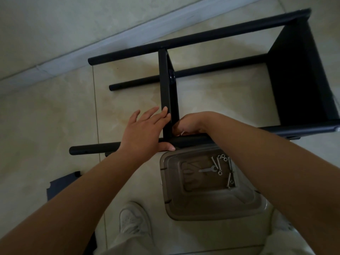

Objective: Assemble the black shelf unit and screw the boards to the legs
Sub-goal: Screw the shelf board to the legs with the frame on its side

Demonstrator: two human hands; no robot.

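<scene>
The black shelf unit (294, 74) lies on its side on the tiled floor, its round legs running left to right. A middle board (168, 92) stands on edge between the far leg (184, 42) and the near leg (92, 149). My left hand (145, 129) presses flat against the board's left face, fingers straight, thumb under the near leg. My right hand (187, 124) is curled at the board's right side, just above the near leg; what its fingers pinch is hidden.
A tan plastic lid (211, 207) lies by my feet and holds several silver screws (230, 179), washers and a small wrench (207, 170). Another dark board (60, 184) lies at the lower left. A white shoe (134, 219) stands below. A wall skirting runs across the upper left.
</scene>
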